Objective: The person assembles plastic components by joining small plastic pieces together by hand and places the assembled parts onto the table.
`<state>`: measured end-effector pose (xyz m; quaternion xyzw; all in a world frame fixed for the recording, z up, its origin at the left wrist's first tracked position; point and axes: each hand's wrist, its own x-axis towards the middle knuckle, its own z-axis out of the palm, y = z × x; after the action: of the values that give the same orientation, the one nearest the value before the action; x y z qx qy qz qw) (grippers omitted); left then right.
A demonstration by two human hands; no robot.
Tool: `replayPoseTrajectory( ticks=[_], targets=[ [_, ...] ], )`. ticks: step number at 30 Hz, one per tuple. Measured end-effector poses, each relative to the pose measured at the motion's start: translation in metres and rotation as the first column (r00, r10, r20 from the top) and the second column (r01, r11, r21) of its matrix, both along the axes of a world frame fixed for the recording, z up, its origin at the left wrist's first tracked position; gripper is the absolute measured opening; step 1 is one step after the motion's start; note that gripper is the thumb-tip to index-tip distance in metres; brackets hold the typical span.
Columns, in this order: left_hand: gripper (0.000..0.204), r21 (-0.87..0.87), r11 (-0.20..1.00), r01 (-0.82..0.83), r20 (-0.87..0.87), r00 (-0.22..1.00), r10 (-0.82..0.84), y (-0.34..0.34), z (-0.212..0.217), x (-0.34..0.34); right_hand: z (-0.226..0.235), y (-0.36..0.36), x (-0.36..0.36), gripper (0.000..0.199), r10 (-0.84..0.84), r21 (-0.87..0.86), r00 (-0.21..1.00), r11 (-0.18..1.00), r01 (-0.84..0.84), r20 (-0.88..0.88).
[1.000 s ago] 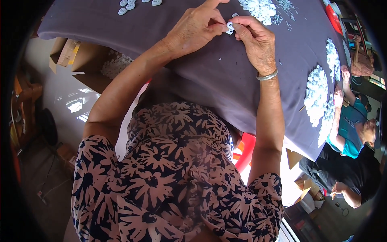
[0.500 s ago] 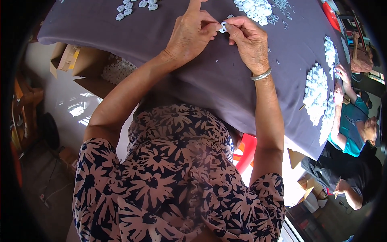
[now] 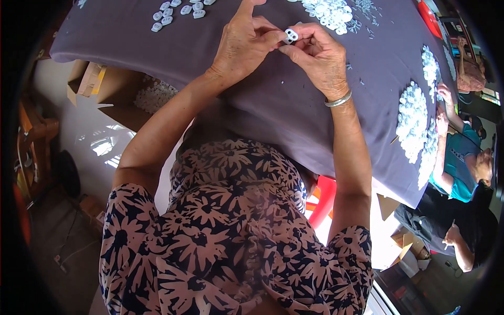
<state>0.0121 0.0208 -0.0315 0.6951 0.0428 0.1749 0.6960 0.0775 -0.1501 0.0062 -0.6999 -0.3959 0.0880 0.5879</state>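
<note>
A small white plastic part (image 3: 291, 35) with several dark round holes is held up over the table between my two hands. My left hand (image 3: 242, 50) pinches its left side between thumb and fingers, with the index finger stretched away. At its right side, my right hand (image 3: 321, 56), wearing a silver bangle, has its curled fingers against the part, the thumb tip just below it. Whether a smaller piece is in my right fingers is hidden. Beyond them lies a heap of similar white parts (image 3: 328, 14), with small screw-like pieces (image 3: 366, 11) scattered beside it.
A dark cloth covers the table (image 3: 252, 110). Small groups of white parts (image 3: 167, 13) lie far left, larger heaps (image 3: 412, 121) at right. An open cardboard box (image 3: 118, 89) holding white pieces stands below the left edge. A co-worker in a teal top (image 3: 455, 165) works at right.
The white part has turned so its holes show more fully. My right thumb has slid off its face to below it. My left hand keeps its pinch.
</note>
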Motion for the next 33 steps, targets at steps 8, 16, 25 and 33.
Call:
replayPoseTrajectory(
  ticks=[8, 16, 25, 33],
  targets=[
    [0.051, 0.009, 0.994, 0.113, 0.062, 0.992, -0.113, -0.012, 0.041, -0.013, 0.006, 0.000, -0.005, 0.027, -0.090, 0.018, 0.983, 0.996, 0.089, 0.161],
    [0.036, -0.248, 0.933, 0.260, 0.002, 0.964, -0.268, 0.000, 0.046, -0.010, 0.016, 0.000, -0.007, 0.025, -0.198, 0.040, 0.809, 0.977, 0.212, 0.553],
    [0.035, -0.079, 0.966, 0.245, 0.100, 0.966, -0.236, -0.002, 0.040, -0.009, 0.018, 0.003, -0.011, 0.028, -0.162, -0.017, 0.844, 0.980, 0.198, 0.512],
    [0.035, -0.028, 0.997, 0.073, 0.052, 0.996, -0.071, -0.010, 0.051, -0.013, 0.011, 0.005, -0.011, 0.015, -0.099, 0.081, 0.977, 0.990, 0.116, -0.187]
  ],
)
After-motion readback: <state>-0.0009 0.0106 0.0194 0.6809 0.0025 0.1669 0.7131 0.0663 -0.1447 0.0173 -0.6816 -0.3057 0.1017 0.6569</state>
